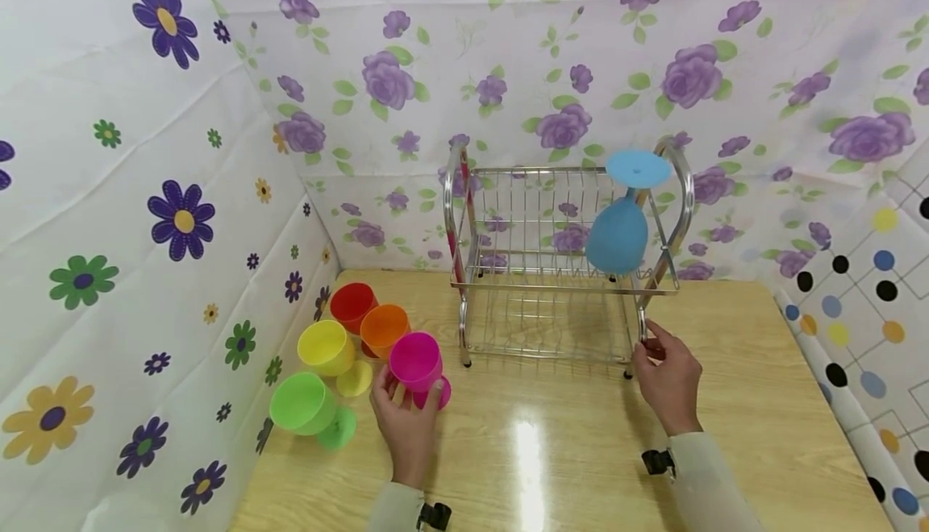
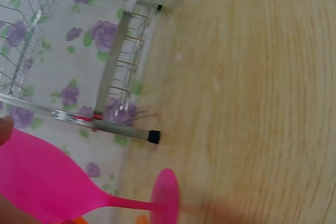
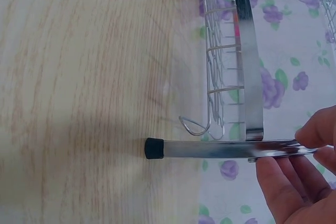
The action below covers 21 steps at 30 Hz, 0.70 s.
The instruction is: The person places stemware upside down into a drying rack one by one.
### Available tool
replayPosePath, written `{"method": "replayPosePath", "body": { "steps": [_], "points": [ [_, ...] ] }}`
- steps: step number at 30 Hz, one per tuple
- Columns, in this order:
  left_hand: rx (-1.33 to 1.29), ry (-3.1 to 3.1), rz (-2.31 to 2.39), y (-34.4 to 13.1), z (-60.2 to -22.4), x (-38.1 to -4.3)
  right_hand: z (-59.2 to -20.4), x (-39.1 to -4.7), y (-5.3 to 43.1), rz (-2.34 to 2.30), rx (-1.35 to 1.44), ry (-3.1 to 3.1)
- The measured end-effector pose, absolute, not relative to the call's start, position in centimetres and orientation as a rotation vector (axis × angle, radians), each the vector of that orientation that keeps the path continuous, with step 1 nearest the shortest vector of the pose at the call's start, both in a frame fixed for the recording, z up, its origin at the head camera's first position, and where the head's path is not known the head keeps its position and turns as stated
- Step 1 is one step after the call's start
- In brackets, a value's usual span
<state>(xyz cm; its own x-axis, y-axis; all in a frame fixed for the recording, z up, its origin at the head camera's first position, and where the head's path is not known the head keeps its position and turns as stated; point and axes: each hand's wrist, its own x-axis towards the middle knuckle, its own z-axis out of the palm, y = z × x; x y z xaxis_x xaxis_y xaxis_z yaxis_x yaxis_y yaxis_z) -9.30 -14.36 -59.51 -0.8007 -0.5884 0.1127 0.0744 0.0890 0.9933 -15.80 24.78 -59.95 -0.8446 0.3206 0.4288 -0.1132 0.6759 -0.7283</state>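
Note:
My left hand [image 1: 409, 435] holds a pink plastic goblet [image 1: 416, 359] by its bowl, thumb on one side and fingers on the other. In the left wrist view the pink goblet's foot [image 2: 166, 198] is at the tabletop; whether it touches is hard to tell. With thumb and fingers, my right hand [image 1: 671, 379] grips the front right leg [image 3: 210, 149] of a two-tier metal dish rack [image 1: 537, 287]. A blue goblet [image 1: 617, 238] sits upside down on the rack's upper tier at the right, foot upward.
Left of the pink goblet stand an orange goblet [image 1: 385, 329], a red goblet [image 1: 353, 306], a yellow goblet [image 1: 325, 348] and a green goblet [image 1: 302, 405], all upright. The wooden table [image 1: 581, 451] meets flower-printed cloth behind and at left, and dotted cloth [image 1: 864, 306] at right.

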Motion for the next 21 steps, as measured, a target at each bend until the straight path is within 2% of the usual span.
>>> {"method": "replayPosePath", "body": {
  "steps": [12, 21],
  "points": [
    [0.455, -1.88, -1.703, -13.6, -61.2, -10.8, -60.9, -16.0, 25.7, 1.107, -0.12, -2.346],
    [0.431, -1.941, -1.717, -12.2, -59.8, -10.0, -60.9, -15.2, 26.3, 1.181, -0.086, -2.399]
  ]
}}
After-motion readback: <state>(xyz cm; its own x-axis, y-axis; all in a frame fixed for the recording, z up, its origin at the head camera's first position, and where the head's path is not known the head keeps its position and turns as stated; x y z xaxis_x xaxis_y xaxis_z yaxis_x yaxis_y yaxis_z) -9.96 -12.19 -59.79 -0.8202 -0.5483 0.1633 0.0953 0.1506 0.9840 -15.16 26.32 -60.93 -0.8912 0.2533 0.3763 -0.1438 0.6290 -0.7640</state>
